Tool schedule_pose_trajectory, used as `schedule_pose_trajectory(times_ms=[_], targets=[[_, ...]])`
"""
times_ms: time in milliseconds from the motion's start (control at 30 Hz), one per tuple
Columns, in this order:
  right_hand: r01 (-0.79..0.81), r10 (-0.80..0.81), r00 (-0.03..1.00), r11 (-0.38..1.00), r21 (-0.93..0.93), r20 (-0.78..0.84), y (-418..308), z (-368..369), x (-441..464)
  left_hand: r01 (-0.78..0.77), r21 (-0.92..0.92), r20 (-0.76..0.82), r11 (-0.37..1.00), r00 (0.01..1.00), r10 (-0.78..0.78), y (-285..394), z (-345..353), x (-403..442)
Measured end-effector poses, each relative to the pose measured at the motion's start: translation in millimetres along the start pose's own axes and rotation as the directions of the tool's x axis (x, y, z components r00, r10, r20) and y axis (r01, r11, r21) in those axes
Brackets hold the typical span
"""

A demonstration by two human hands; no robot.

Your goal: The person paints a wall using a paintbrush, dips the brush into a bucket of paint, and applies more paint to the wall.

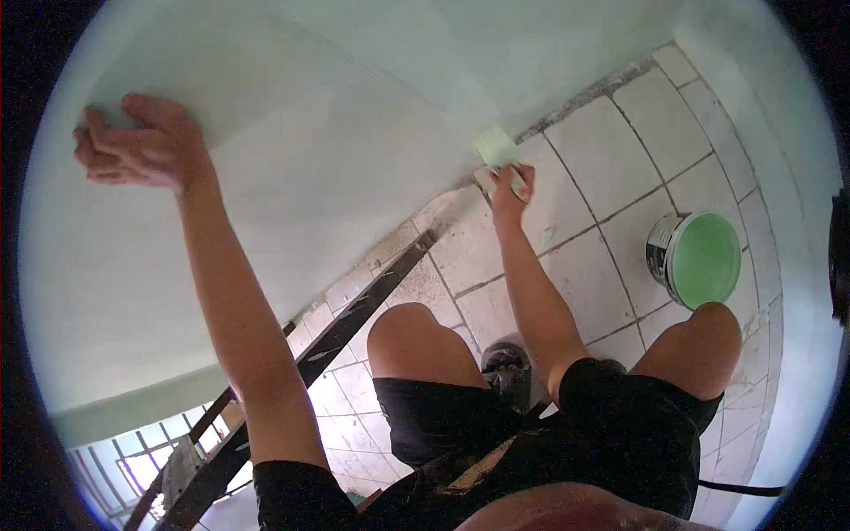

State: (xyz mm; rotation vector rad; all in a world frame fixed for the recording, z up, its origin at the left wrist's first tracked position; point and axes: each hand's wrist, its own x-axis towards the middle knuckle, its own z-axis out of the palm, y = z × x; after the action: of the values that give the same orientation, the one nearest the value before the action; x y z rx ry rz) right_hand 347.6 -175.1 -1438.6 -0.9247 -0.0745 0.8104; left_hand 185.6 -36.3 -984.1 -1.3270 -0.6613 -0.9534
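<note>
My right hand is closed around the handle of a flat paintbrush. The brush's broad head is pale green and lies against the bottom of the wall, where it meets the tiled floor. My left hand is raised at the wall far to the left, its fingers loosely bent and apart, with nothing visible in it. Whether its fingertips press on the wall I cannot tell. A paint bucket of light green paint stands on the floor to the right of my right hand.
A dark, paint-specked ladder rail runs diagonally between my left arm and my knees. White floor tiles spread below, and a second wall rises at the right. A barred window is at lower left; a black cable lies at lower right.
</note>
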Motion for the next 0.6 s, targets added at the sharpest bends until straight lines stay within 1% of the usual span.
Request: schedule_pose_trajectory(times_ms=[33, 67, 100, 167, 200, 267, 333, 400, 433, 467, 500, 533, 567, 600], targets=[[0.036, -0.039, 0.998, 0.998, -0.054, -0.051, 2.6, -12.0, -0.4, 0.0, -0.019, 0.032, 1.0, 0.999, 0.001, 1.6, -2.1, -0.1], [0.037, -0.033, 0.996, 0.998, 0.047, -0.088, 16.3, -26.2, 4.2, 0.043, -0.018, 0.036, 0.999, 0.998, -0.043, 2.1, -1.2, -2.3], [0.054, -0.05, 0.997, 0.997, 0.054, -0.065, 9.4, -16.9, 5.6, 0.055, 0.001, 0.015, 0.998, 0.998, -0.055, 3.4, -1.5, -3.3], [-0.044, 0.042, 0.994, 0.999, -0.023, -0.097, -11.3, 11.9, 4.7, 0.098, -0.052, 0.036, 0.994, 0.995, -0.096, 7.7, -4.8, -4.0], [-0.09, 0.091, 0.996, 0.995, 0.038, -0.014, -40.4, 39.9, -1.4, 0.12, -0.037, 0.073, 0.992, 0.99, -0.117, 9.1, -8.6, -3.5], [-0.061, 0.061, 0.998, 0.982, 0.176, 0.004, -119.6, 115.0, -26.0, 0.134, -0.035, 0.055, 0.99, 0.99, -0.132, 12.9, -9.5, -4.4], [0.002, -0.018, 0.997, 0.978, 0.208, 0.073, -185.3, 168.0, -50.5, 0.117, -0.062, 0.035, 0.991, 0.993, -0.115, 12.4, -10.7, -1.7], [0.009, -0.065, 0.986, 0.942, 0.336, 0.154, -242.6, 203.7, -72.3, 0.137, -0.067, 0.036, 0.988, 0.99, -0.134, 13.6, -11.3, -1.9], [0.015, -0.071, 0.985, 0.944, 0.331, 0.158, -260.2, 210.5, -76.3, 0.144, -0.077, 0.036, 0.987, 0.989, -0.141, 14.3, -12.3, -2.0], [0.049, -0.141, 0.969, 0.914, 0.403, 0.202, -274.2, 217.1, -79.6, 0.153, -0.072, 0.031, 0.986, 0.988, -0.151, 15.1, -14.1, -2.6], [0.077, -0.215, 0.947, 0.874, 0.479, 0.24, -281.6, 222.1, -80.8, 0.176, -0.05, 0.054, 0.983, 0.983, -0.173, 16.4, -14.3, -2.8], [0.1, -0.226, 0.945, 0.887, 0.451, 0.236, -277.1, 220.1, -76.8, 0.197, -0.03, 0.075, 0.98, 0.978, -0.195, 17.3, -13.1, -2.5], [0.108, -0.239, 0.941, 0.884, 0.454, 0.241, -260.4, 213.1, -70.9, 0.205, -0.029, 0.062, 0.978, 0.977, -0.203, 17.4, -12.5, -2.2], [0.138, -0.235, 0.943, 0.921, 0.365, 0.236, -233.1, 200.4, -63.9, 0.218, -0.045, 0.06, 0.975, 0.975, -0.215, 17.7, -13.7, -1.8]])
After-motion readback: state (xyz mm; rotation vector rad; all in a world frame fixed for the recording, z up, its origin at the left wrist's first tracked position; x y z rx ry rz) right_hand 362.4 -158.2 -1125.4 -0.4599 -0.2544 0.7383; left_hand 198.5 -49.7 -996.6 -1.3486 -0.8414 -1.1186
